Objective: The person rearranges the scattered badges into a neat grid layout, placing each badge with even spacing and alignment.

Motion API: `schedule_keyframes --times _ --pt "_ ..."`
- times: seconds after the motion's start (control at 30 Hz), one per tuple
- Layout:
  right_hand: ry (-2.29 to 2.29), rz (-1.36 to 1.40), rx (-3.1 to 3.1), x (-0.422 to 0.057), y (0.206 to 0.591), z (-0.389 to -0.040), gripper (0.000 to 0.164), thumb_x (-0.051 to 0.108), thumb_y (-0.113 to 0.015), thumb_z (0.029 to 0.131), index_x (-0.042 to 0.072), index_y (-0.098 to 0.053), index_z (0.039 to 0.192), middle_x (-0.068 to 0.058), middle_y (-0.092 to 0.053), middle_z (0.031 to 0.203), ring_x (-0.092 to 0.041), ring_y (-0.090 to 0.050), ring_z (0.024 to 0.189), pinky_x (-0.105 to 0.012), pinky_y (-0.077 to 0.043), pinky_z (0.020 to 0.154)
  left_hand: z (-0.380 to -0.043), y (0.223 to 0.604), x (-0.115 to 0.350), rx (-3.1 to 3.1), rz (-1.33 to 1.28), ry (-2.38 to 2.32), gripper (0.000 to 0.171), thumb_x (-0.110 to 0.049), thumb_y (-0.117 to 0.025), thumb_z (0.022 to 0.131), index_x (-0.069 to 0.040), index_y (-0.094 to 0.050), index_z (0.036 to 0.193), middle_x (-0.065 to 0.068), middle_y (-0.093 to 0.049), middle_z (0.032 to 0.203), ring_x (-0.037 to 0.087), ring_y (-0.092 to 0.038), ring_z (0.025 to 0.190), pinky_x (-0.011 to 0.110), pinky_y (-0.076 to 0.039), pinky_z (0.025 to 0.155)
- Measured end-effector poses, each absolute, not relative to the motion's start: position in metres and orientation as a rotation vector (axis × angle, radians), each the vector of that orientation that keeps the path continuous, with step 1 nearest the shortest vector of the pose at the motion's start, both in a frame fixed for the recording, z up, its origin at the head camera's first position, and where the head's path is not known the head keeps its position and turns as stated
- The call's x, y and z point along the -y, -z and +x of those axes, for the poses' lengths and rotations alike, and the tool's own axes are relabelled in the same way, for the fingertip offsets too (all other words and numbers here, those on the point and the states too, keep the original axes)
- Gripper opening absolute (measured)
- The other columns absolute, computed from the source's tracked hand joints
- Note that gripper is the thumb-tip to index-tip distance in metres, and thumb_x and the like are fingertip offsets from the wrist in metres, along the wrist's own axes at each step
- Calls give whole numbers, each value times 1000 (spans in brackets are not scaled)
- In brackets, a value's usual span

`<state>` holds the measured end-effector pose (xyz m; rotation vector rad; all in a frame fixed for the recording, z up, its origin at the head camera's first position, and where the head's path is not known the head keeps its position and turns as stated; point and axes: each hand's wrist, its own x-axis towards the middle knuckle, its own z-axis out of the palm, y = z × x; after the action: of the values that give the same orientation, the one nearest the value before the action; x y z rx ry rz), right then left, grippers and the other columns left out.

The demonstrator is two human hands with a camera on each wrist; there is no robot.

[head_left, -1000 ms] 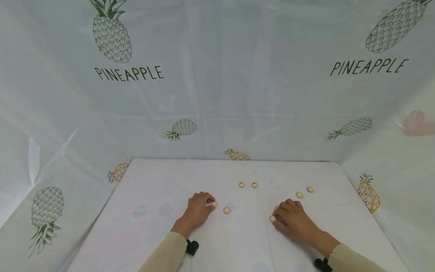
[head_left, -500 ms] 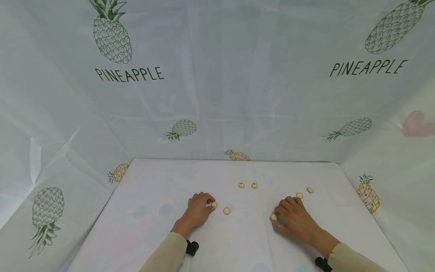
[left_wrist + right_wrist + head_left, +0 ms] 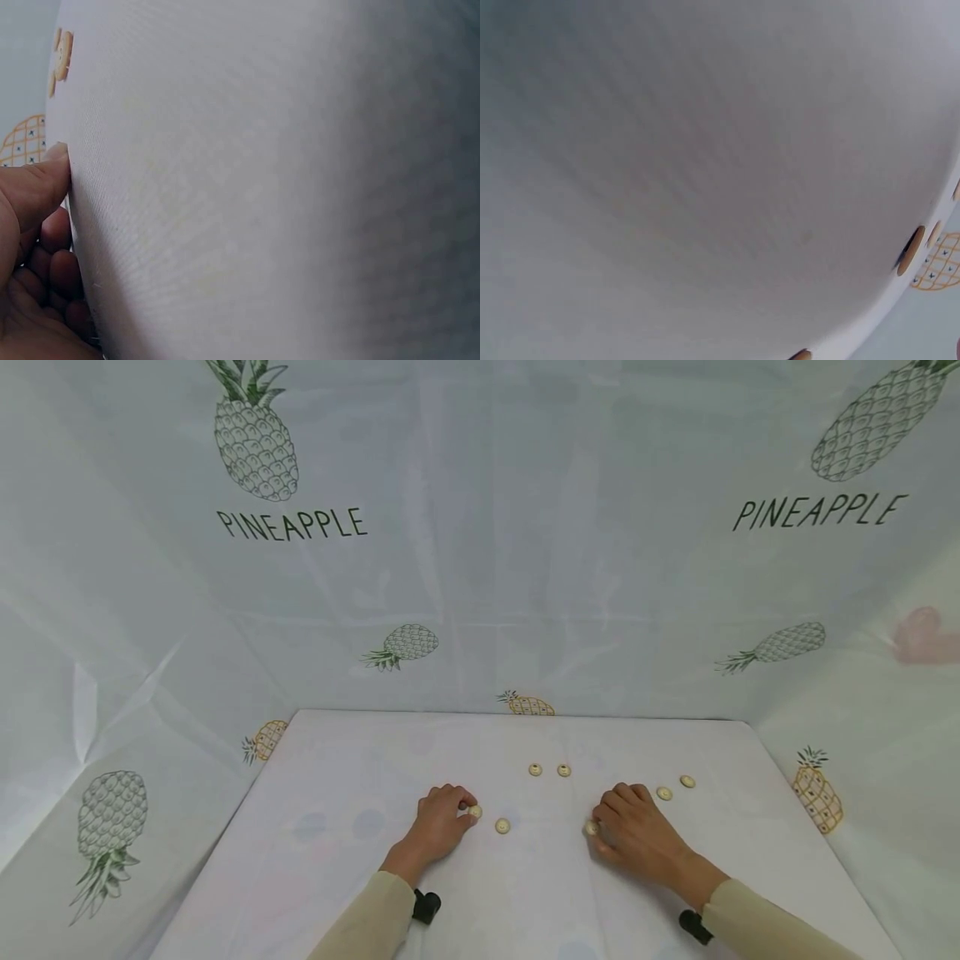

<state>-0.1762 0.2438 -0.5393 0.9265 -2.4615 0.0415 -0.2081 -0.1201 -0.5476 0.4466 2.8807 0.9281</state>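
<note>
Pinching buttons, both hands, another button between (nearer left)

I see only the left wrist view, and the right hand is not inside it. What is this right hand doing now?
Observer: The right hand pinches a pale button.
Operator: My view shows the left hand, but I cannot tell what it holds.
Observer: In the head view, it pinches another pale button.
Operator: Thank you. Is something lying to the right of the right hand?
Observer: Yes, two loose buttons lie there, close together, not touching the hand.
</note>
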Motion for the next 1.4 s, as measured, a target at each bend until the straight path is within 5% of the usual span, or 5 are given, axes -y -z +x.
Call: schedule_keyframes --times 1.4 --pt "-127 901 2506 -180 524 -245 18 28 -79 87 14 -70 92 1 -63 92 -22 -52 90 -44 -44 88 -204 540 120 -3089 598 -519 20 -28 -79 96 -21 -76 114 -1 -67 111 23 -56 106 52 -41 94"
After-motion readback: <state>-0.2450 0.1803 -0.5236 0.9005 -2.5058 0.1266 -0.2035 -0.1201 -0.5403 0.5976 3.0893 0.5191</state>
